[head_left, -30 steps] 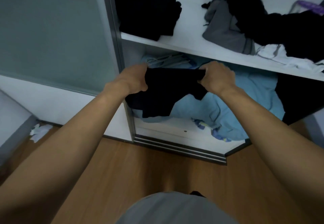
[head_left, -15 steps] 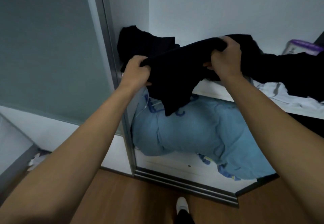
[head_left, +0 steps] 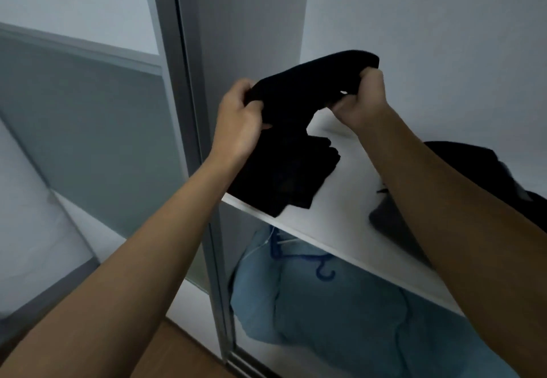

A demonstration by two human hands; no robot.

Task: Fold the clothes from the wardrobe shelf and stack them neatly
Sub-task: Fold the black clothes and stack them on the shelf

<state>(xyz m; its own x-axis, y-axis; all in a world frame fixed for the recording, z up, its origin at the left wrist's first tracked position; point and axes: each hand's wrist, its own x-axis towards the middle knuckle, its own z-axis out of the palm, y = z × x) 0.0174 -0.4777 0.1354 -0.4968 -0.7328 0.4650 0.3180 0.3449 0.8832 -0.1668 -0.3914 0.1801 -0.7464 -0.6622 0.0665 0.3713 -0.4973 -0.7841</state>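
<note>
Black cloth (head_left: 307,81), a folded garment, hangs in the air above the left end of the white shelf (head_left: 340,229), stretched between two hands. The left hand (head_left: 239,120) pinches its left edge in a closed fist; the right hand (head_left: 364,96) grips the right edge just as tightly, fingers curled around the fabric. Directly below sits a dark stack (head_left: 284,176) of folded clothes at the shelf's near left corner, one corner poking over the front edge. To the right, more dark clothes (head_left: 485,176) lie in a loose heap, partly behind the right forearm. Blue fabric (head_left: 325,312) and a blue hanger (head_left: 319,262) fill the space under the shelf.

Set down off-centre, the garment could push the stack further over the edge, or its fold could slump open on release. Everything dark merges in the dim light, so layers, garment type and where the held piece ends against the stack are hard to tell.
</note>
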